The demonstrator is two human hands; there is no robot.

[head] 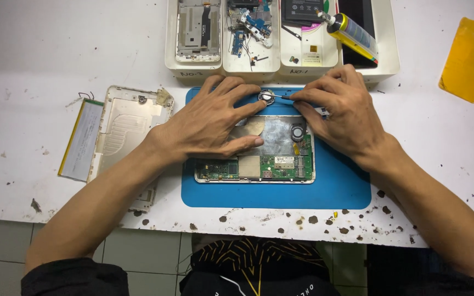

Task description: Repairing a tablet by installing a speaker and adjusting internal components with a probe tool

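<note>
Looking down from a head-worn camera, the view shows a person's two bare hands working over an opened tablet (255,156) that lies on a blue mat (336,186) in the centre of the frame, on a white, paint-flecked worktop (39,66). The tablet's long axis runs left to right, its green circuit boards along the lower edge and a silver shield in the middle.

The left hand (207,123) rests spread on the tablet's upper left part; its fingers (248,108) are not closed on anything, though the forefinger tip touches a small round metal part (266,97) just above the tablet's upper edge. The right hand (342,112), in the centre right, has its fingers pinched around a thin tool (280,96) that lies almost level, tip pointing left and reaching the round part. That part sits between the two hands, with both sets of fingertips right at it. A second round part (298,132) sits inside the tablet at its upper right.

At the left lie a pale back cover (130,123) and a flat battery (80,140). Along the top edge, white trays (250,67) hold phone parts, with a yellow glue tube (352,34) lying across them. A yellow sheet (468,59) lies in the upper right corner.
</note>
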